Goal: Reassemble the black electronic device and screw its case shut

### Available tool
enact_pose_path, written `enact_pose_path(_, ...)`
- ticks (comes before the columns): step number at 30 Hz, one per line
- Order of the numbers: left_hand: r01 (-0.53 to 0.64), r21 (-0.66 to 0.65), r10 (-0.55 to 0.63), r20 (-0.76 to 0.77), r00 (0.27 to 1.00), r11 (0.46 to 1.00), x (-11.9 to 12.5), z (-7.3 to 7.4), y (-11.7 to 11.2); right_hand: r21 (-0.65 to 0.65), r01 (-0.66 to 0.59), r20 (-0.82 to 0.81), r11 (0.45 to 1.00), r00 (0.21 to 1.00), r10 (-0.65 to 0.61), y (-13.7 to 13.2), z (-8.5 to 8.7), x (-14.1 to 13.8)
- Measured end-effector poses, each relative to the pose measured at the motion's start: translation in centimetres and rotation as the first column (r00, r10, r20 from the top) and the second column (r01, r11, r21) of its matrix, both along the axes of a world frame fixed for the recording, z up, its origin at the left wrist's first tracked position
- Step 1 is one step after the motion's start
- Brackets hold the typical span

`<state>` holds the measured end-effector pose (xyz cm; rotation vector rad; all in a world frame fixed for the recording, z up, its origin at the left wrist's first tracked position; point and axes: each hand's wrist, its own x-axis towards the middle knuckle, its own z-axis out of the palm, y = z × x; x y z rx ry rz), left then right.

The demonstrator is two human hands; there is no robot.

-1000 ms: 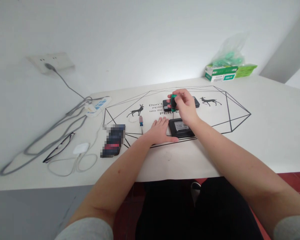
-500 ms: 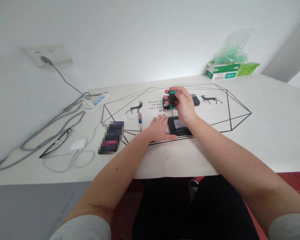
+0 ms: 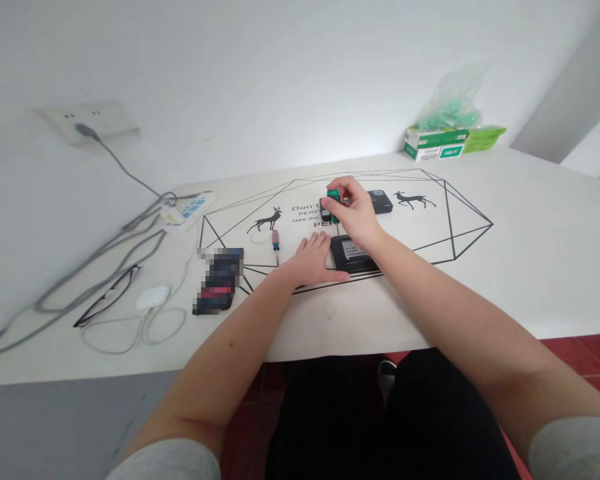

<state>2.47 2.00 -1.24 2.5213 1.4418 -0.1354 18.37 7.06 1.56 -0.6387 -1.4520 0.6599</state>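
Note:
My right hand (image 3: 357,210) grips the green and black handle of a screwdriver (image 3: 334,205), held upright with its shaft pointing down. The shaft meets the far left corner of a flat black device (image 3: 344,260) with a pale label, lying on the table. Part of that device is hidden under my right wrist. My left hand (image 3: 314,260) lies flat with fingers stretched, its thumb against the device's near left edge. A second screwdriver (image 3: 276,241), with a red and blue handle, rests to the left of my left hand.
Behind my right hand lies another black box (image 3: 381,202), partly covered. A blurred-out phone-like thing (image 3: 219,283), glasses (image 3: 107,297), a white charger (image 3: 153,297) and a power strip (image 3: 190,212) with cables occupy the left. Green boxes (image 3: 436,139) with a plastic bag stand at the back right.
My right fingers have shifted around the screwdriver handle, from spread behind it to curled over its top. My left hand stays on the device's edge. The whole view has shifted slightly.

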Motion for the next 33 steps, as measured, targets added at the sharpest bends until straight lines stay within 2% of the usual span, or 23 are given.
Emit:
enact_pose_path(3, -0.003, 0.006, 0.003, 0.004, 1.000, 1.000, 0.0, 0.0, 0.0, -0.016, 0.007, -0.068, 1.000, 0.998, -0.008, -0.1, 0.0, 0.1)
enact_pose_path(6, 0.000, 0.015, 0.000, 0.003, 1.000, 1.000, -0.2, -0.2, 0.1, -0.070, -0.137, -0.167, 0.988, 0.978, 0.123, -0.5, 0.1, 0.1)
enact_pose_path(8, 0.004, 0.016, -0.004, -0.001, 1.000, 1.000, -0.3, -0.4, 0.2, -0.130, -0.250, -0.209, 0.960, 0.953, 0.220, -0.8, 0.2, 0.2)
enact_pose_path(10, 0.007, 0.018, -0.006, -0.005, 1.000, 1.000, -0.3, -0.4, 0.2, -0.169, -0.298, -0.205, 0.940, 0.943, 0.262, -0.8, 0.1, 0.3)
enact_pose_path(12, 0.008, 0.019, -0.008, -0.006, 1.000, 1.000, -0.3, -0.4, 0.2, -0.145, -0.259, -0.157, 0.955, 0.959, 0.236, -0.7, 0.1, 0.6)
enact_pose_path(15, 0.005, 0.016, -0.005, -0.002, 1.000, 1.000, -0.2, -0.2, 0.1, -0.056, -0.129, -0.036, 0.990, 0.991, 0.128, -0.3, 0.1, 0.9)
enact_pose_path(18, -0.001, 0.003, 0.001, 0.002, 1.000, 1.000, -0.1, -0.1, 0.0, -0.018, -0.043, 0.063, 0.999, 0.997, 0.044, -0.2, 0.2, 1.2)
enact_pose_path(21, -0.002, -0.003, 0.002, 0.006, 1.000, 1.000, -0.1, 0.0, 0.0, -0.009, 0.008, 0.071, 1.000, 0.997, -0.008, -0.2, 0.1, 1.3)
enact_pose_path(23, -0.003, 0.003, 0.003, 0.003, 1.000, 1.000, -0.1, 0.0, 0.0, -0.017, -0.005, 0.036, 1.000, 0.999, 0.005, -0.3, 0.0, 1.3)
enact_pose_path(27, -0.005, -0.004, 0.005, -0.019, 1.000, 1.000, 0.0, 0.0, -0.1, -0.112, -0.209, -0.065, 0.971, 0.977, 0.203, -0.2, -0.3, 1.2)
enact_pose_path(29, -0.008, -0.009, 0.007, -0.020, 1.000, 1.000, 0.0, 0.1, -0.1, -0.137, -0.259, -0.091, 0.956, 0.964, 0.249, -0.1, -0.3, 1.2)
enact_pose_path(33, -0.009, -0.013, 0.009, -0.009, 1.000, 1.000, 0.2, 0.4, -0.3, -0.039, -0.115, -0.016, 0.993, 0.993, 0.114, 0.3, -0.4, 1.4)
